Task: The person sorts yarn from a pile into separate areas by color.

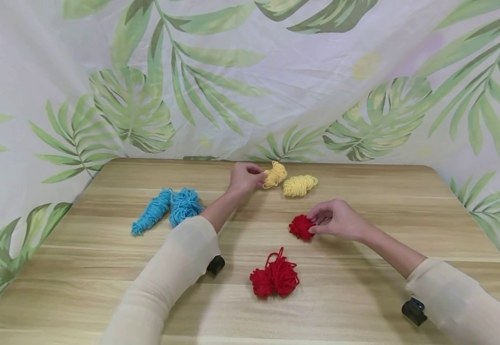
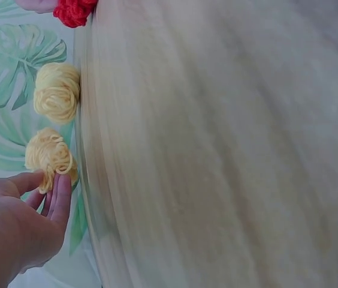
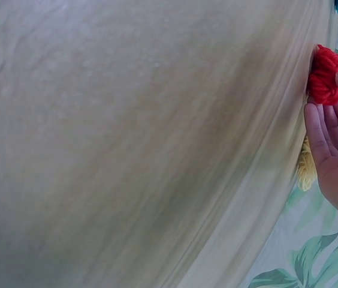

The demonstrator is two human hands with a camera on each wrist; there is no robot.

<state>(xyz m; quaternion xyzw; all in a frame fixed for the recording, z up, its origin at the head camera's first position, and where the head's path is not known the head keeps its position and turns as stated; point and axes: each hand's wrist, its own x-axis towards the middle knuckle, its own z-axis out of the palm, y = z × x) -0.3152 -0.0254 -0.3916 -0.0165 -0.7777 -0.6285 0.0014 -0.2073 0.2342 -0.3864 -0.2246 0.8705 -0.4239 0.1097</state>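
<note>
At the far side of the table, my left hand [image 1: 246, 177] pinches the near end of a loose yellow yarn bundle [image 1: 275, 174] between thumb and fingers. Just right of it lies a second, neatly wound yellow yarn bundle [image 1: 300, 185]. My right hand [image 1: 338, 220] holds a small red yarn ball [image 1: 301, 227] by its right side, low over or on the table. The right wrist view has the thumb against this red yarn [image 3: 326, 77] and the other fingers by its lower edge. Nearer the front sit red yarn bundles [image 1: 274, 275] touching each other, with one loop sticking up.
Two blue yarn bundles [image 1: 185, 206] lie on the left of the wooden table [image 1: 340, 302], one long and tapered, partly near the left forearm. Behind the table's back edge hangs a leaf-patterned cloth [image 1: 232, 96]. A black wrist device [image 1: 414, 311] sits under the right sleeve.
</note>
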